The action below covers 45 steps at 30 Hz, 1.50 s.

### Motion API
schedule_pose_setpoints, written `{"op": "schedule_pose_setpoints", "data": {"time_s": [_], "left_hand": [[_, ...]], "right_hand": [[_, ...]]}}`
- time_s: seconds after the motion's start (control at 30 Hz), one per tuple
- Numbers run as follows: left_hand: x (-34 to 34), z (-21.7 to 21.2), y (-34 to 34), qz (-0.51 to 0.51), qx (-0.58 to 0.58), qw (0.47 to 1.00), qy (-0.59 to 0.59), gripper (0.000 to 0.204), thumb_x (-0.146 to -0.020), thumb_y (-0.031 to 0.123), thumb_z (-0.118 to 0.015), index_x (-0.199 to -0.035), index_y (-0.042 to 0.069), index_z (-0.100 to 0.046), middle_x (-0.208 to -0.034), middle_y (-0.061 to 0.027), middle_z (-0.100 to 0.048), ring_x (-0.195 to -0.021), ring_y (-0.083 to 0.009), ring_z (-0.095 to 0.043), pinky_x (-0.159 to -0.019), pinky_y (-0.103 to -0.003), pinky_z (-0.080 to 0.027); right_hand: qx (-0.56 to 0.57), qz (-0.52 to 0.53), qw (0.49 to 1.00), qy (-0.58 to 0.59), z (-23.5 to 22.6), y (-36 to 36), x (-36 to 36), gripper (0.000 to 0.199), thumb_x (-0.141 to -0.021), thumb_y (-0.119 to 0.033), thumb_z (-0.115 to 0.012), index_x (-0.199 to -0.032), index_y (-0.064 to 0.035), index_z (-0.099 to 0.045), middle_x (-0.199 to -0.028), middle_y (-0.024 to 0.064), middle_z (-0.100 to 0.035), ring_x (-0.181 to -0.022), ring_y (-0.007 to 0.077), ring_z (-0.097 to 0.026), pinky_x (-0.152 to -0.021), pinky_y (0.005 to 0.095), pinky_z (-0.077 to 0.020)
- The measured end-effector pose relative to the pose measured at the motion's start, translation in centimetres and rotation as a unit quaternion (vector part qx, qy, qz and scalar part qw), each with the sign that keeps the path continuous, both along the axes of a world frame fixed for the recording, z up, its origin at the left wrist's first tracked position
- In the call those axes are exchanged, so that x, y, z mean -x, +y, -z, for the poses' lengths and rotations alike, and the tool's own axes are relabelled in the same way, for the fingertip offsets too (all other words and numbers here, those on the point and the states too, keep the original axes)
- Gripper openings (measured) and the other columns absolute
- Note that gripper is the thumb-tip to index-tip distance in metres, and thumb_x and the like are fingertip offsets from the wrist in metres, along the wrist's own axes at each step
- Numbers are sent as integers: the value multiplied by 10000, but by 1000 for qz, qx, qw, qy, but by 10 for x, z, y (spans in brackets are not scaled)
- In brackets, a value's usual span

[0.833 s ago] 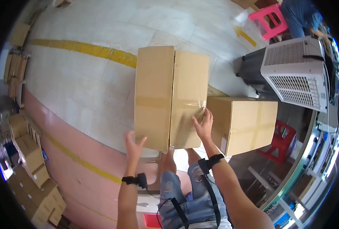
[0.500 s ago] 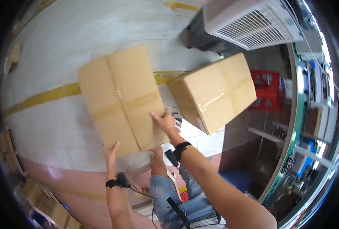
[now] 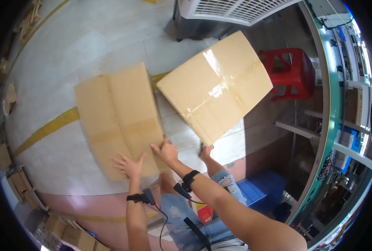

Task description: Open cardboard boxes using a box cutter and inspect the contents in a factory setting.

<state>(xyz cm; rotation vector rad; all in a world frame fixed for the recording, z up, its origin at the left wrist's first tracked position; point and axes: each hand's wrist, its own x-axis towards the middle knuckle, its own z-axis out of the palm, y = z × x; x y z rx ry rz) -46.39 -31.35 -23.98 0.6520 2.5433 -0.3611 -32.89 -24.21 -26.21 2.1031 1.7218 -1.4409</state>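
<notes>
A tall taped cardboard box point(image 3: 117, 117) stands in front of me, blurred with motion. My left hand point(image 3: 128, 164) presses flat against its lower near edge with fingers spread. My right hand point(image 3: 166, 151) grips the same box at its lower right corner. A second, wider cardboard box point(image 3: 215, 85) with shiny tape across its top sits just to the right, its near corner close to my right hand. Both wrists wear black bands with a cable.
A red plastic stool point(image 3: 289, 73) stands right of the second box. A grey machine with a white grille point(image 3: 232, 12) is beyond the boxes. A yellow floor line point(image 3: 48, 127) runs left. Flat cartons point(image 3: 71, 236) are stacked at lower left; a blue crate point(image 3: 263, 190) sits lower right.
The view has swung right and both boxes have shifted left in the picture. The tall box has tilted further, and my hands have stayed on its lower edge.
</notes>
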Motion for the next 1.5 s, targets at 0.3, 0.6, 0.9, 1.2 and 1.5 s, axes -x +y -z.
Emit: {"op": "schedule_pose_setpoints", "data": {"time_s": [0.3,0.6,0.9,1.2,1.5], "left_hand": [[-30,25,-10,143,-64,983,90,880,-789,491,-571,-1434,158,-72,-1446,-266,47,-1299,-518,6,-987,-656,-129],[-98,27,58,204,-93,972,74,668,-840,212,-476,-1427,160,-162,-1462,-227,-32,-1338,-427,-58,-1012,-593,-171],[-117,45,95,323,-166,918,157,596,-930,374,-298,-1417,67,-144,-1476,-154,-106,-1355,-347,-95,-1000,-573,-199],[-146,61,122,283,-219,930,86,562,-949,372,-290,-1407,65,-176,-1476,-134,-113,-1349,-351,-96,-1055,-524,-146],[-106,92,110,289,-246,920,103,614,-928,403,-334,-1417,86,-142,-1487,-120,-52,-1356,-370,-31,-963,-683,-120]], "right_hand": [[-280,-84,954,65,-60,212,-181,256,-736,-162,-588,-974,-69,-576,-968,160,-616,-897,327,-591,-789,390,-472],[-239,59,921,-301,8,383,-363,675,-818,-609,-371,-1190,-58,-480,-1128,191,-552,-1056,340,-528,-899,432,-406],[-246,64,938,-237,19,377,-364,644,-771,-607,-435,-937,4,-554,-886,189,-628,-873,322,-607,-763,403,-465],[-268,261,883,-283,36,245,-450,583,-806,-591,-423,-922,-30,-530,-871,218,-628,-823,373,-609,-707,461,-475],[-109,587,743,-301,32,-5,-428,610,-849,-546,-417,-1050,23,-511,-907,268,-603,-852,420,-585,-751,478,-443]]}}
